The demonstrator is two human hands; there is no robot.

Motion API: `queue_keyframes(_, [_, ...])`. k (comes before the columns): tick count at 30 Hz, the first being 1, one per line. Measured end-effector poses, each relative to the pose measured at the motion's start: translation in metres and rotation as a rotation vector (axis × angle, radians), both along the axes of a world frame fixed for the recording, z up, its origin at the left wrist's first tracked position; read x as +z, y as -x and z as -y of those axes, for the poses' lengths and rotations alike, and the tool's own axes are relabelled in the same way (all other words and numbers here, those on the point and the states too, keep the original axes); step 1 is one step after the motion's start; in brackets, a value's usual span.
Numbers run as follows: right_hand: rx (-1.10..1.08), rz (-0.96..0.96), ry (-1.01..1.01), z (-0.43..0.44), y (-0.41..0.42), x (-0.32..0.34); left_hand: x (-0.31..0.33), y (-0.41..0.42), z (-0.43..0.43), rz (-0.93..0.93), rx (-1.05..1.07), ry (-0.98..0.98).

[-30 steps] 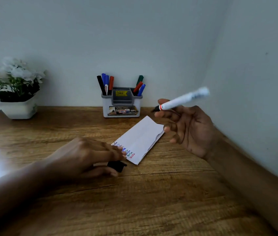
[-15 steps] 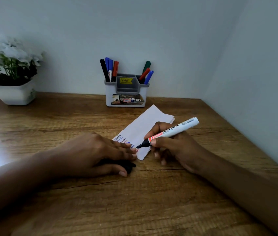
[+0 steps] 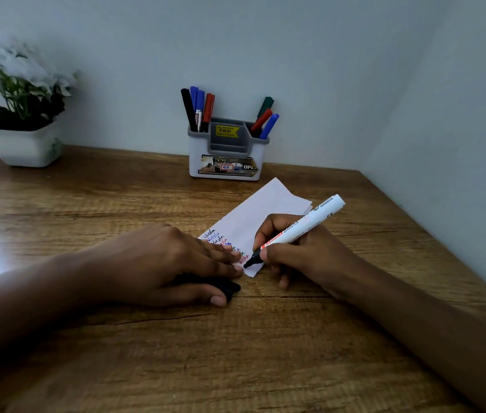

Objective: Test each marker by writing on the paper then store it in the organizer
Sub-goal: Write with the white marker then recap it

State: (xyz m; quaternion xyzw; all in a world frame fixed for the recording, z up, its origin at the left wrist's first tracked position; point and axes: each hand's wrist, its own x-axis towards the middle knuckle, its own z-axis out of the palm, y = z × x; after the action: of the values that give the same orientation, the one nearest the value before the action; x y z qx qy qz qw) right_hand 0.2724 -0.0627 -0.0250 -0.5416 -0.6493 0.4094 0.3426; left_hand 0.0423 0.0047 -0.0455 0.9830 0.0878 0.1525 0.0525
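My right hand (image 3: 301, 251) grips a white marker (image 3: 304, 228) with a black tip, and the tip touches the near corner of the folded white paper (image 3: 253, 219). Several coloured written lines show on that paper's near end. My left hand (image 3: 170, 260) lies flat with its fingertips pressing the paper's near edge, and a black marker cap (image 3: 229, 289) sits under its palm beside the thumb. The grey and white organizer (image 3: 226, 150) stands at the back against the wall and holds several capped markers (image 3: 200, 110) in its two side slots.
A white pot with a flowering plant (image 3: 18, 114) stands at the back left of the wooden table (image 3: 235, 353). A wall runs close along the table's right side. Bright glare falls on the table's left edge.
My right hand came down from the air with the marker and put its tip on the paper's near corner. My left hand stayed on the paper. The view tilted downward.
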Motion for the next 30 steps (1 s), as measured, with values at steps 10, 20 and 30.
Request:
queue_keyframes(10, [0.005, 0.026, 0.001, -0.0016, 0.0000, -0.0014, 0.0001, -0.0008, 0.0003, 0.003, 0.003, 0.038])
queue_keyframes(20, [-0.012, 0.007, 0.008, -0.0019, 0.0003, -0.0013, 0.0010, -0.0014, 0.0002, 0.006, 0.001, 0.039])
queue_keyframes(30, [-0.035, -0.028, 0.025, -0.0020, 0.0005, -0.0010, 0.0017, -0.0015, 0.0000, -0.003, 0.003, 0.038])
